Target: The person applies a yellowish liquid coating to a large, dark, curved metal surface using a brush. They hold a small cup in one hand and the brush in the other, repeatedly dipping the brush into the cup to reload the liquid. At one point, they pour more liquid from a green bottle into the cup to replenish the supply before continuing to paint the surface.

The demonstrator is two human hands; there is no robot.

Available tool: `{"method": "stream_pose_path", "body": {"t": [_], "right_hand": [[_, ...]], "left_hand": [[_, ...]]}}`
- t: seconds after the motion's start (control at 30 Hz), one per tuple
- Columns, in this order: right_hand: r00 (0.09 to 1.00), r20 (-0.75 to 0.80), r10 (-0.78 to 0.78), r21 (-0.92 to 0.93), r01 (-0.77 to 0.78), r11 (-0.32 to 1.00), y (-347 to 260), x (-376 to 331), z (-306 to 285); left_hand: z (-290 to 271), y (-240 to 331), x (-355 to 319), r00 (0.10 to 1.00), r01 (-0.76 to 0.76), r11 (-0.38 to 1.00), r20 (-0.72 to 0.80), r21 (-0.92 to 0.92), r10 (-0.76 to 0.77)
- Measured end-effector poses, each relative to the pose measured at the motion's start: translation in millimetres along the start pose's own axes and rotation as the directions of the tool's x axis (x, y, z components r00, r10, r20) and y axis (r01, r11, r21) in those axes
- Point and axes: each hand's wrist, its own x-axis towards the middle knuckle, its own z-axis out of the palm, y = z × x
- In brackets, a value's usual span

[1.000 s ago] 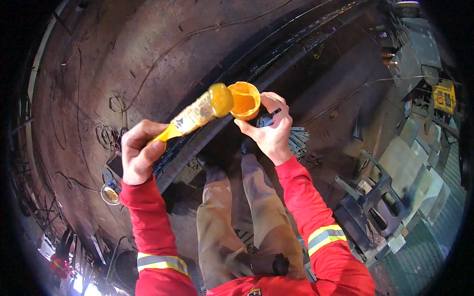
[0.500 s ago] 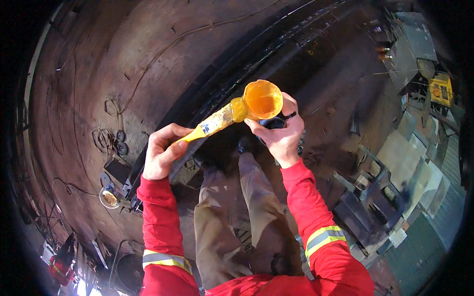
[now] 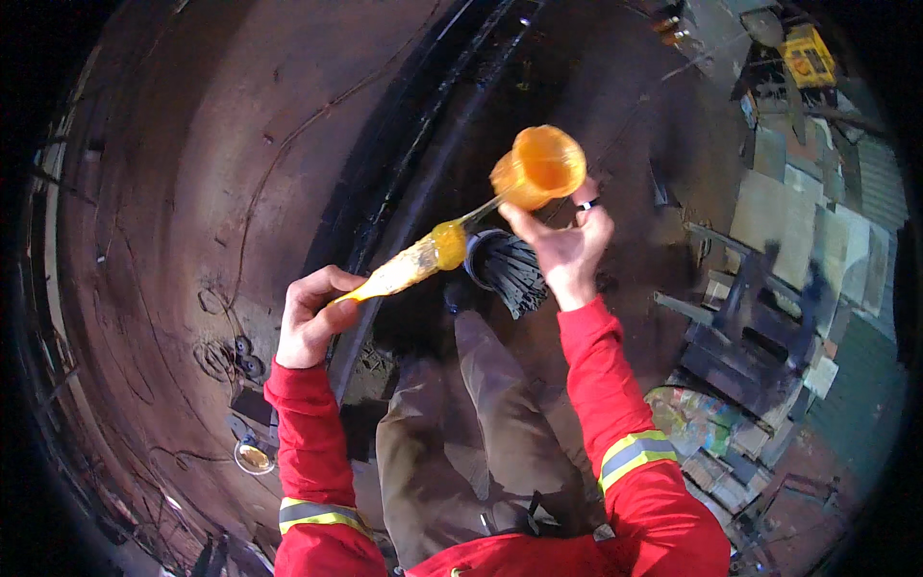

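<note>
My left hand (image 3: 314, 315) pinches the narrow end of a tapered yellow tube (image 3: 396, 273) with a pale, wrinkled wrapping and a rounded yellow knob at its far end. My right hand (image 3: 567, 245) has its thumb and fingers around a yellow-orange cup (image 3: 550, 165) shaped like a funnel, with its mouth turned up toward me. A thin shiny strand or rod (image 3: 483, 210) spans the gap between knob and cup; which of these it is, I cannot tell. Below my right hand stands a round container (image 3: 471, 258) of dark thin rods (image 3: 514, 274).
A long dark beam (image 3: 413, 144) crosses the rusty metal floor (image 3: 231, 125). Cables and a small tub (image 3: 254, 457) lie at left. Metal sheets (image 3: 784, 231), a dark frame (image 3: 745, 337) and a yellow box (image 3: 808, 56) are at right.
The cup has come away from the tube's knob, up and to the right with my right hand, opening a gap with the strand across it. My view has shifted, showing the rods.
</note>
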Motion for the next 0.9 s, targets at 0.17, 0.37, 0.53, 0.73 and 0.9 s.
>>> {"method": "stream_pose_path", "body": {"t": [0.17, 0.37, 0.53, 0.73, 0.9], "right_hand": [[0.978, -0.141, -0.156, -0.095, 0.144, 0.985, -19, 32, -54], [0.954, -0.275, -0.116, -0.116, 0.086, 0.989, 0, 14, -95], [0.979, -0.164, -0.118, -0.184, 0.087, 0.979, 24, -21, -77], [1.000, -0.011, -0.022, -0.133, 0.020, 0.991, 41, -50, -28], [0.995, 0.103, 0.015, -0.105, -0.004, 0.994, 46, -53, -1]], "left_hand": [[-11, -10, 3, 0.993, -0.106, 0.984, -0.067, -0.143, 0.097], [-63, -68, -24, 0.962, -0.097, 0.991, -0.264, -0.087, 0.071], [-101, -148, -40, 0.888, 0.158, 0.982, -0.450, 0.104, -0.095], [-107, -228, -5, 0.811, 0.233, 0.868, -0.581, 0.439, 0.076], [-93, -244, 33, 0.740, 0.329, 0.782, -0.659, 0.529, 0.135]]}}
